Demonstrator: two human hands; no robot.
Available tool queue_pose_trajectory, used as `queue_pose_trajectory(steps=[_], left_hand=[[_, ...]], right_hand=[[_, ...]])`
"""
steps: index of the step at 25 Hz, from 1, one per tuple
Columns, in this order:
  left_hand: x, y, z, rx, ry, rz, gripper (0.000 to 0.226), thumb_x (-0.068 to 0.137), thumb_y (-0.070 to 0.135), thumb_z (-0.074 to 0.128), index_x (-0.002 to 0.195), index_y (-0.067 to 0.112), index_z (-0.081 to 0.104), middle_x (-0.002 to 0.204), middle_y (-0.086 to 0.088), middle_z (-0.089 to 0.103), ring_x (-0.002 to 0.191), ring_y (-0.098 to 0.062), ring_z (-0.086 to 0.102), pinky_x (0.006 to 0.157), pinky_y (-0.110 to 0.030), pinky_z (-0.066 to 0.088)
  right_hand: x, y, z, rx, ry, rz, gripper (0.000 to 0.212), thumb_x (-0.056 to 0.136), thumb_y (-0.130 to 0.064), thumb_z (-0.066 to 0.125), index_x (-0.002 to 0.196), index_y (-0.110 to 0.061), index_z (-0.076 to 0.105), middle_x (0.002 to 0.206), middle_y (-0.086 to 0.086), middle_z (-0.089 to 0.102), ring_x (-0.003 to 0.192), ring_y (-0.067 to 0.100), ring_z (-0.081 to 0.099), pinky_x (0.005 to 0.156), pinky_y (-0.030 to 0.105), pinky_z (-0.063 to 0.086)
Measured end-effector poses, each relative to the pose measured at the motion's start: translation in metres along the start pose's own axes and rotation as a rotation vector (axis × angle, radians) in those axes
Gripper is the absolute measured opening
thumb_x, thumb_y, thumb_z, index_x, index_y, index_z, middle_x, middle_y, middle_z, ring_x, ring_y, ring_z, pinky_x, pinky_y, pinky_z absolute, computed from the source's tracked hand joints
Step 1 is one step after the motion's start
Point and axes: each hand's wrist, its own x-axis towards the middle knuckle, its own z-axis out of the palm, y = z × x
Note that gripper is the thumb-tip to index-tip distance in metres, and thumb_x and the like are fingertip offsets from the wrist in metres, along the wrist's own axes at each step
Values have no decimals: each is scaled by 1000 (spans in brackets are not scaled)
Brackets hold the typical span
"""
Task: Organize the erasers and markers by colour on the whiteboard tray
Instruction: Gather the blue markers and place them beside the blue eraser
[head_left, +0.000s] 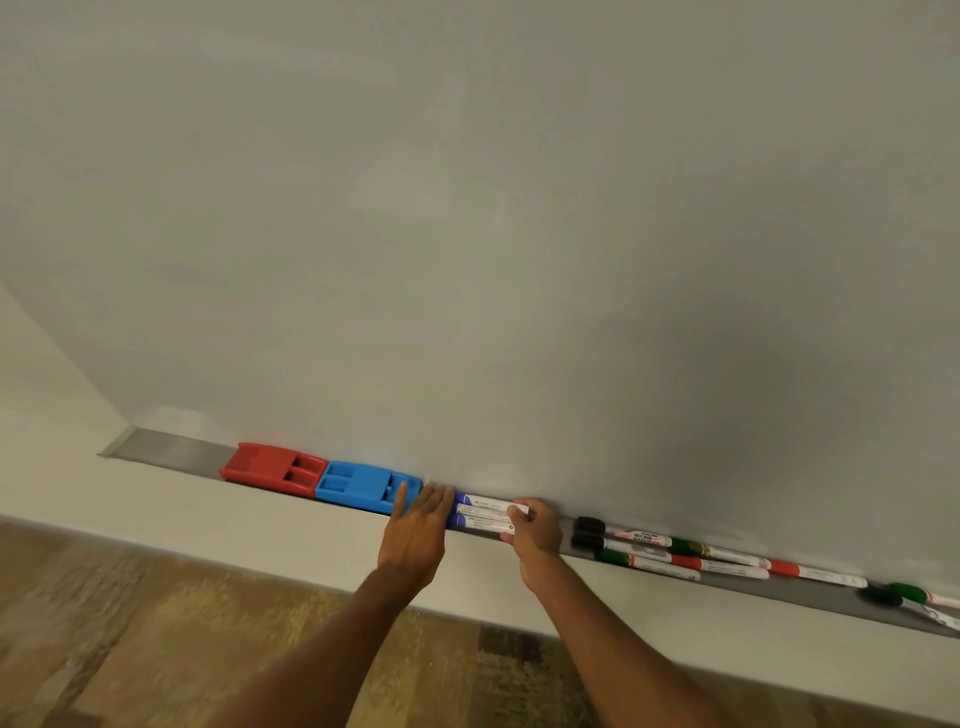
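Bracketing the blue markers (484, 512) lying lengthwise in the whiteboard tray (171, 451), the left hand (418, 527) rests straight-fingered at their 9 o'clock caps, just beside the blue eraser (358, 484), while the right hand (531, 531) keeps a curled grip on their 3 o'clock ends.

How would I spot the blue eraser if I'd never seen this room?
Under the whiteboard, follow the grey tray toward its left end. Two blocky erasers sit there touching; the blue eraser is the right-hand one, between the red eraser and the blue markers.
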Motion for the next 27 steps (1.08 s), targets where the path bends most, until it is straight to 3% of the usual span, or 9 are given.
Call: queue_pose_trajectory(steps=[5,10,17,27], left_hand=[[0,-6,6,69,17,38,54,97,14,46,148,16,26,158,-4,26,147,-19,17,116,-41,-11],[2,-7,6,36,48,52,53,94,13,53,144,13,35,151,-8,36,143,-22,27,116,-38,-9],[10,-6,-1,77,17,49,52,92,12,54,142,14,36,147,-8,40,140,-24,32,119,-43,-5],[9,-9,-1,109,10,56,48,93,19,55,139,13,41,145,-8,43,140,-23,33,115,-44,-12]], right_hand=[[-9,-6,16,-208,53,-22,26,97,-9,49,119,4,44,125,27,54,112,38,60,90,41,54],[-14,-5,25,-417,67,-88,28,97,-6,46,123,5,43,129,26,51,120,38,53,101,47,48],[-14,-3,11,-607,56,-186,27,91,-2,55,117,0,49,127,21,51,122,33,45,99,42,48],[-18,-4,10,-620,-9,-318,28,89,-6,61,114,1,50,120,22,55,113,29,58,91,38,56]])
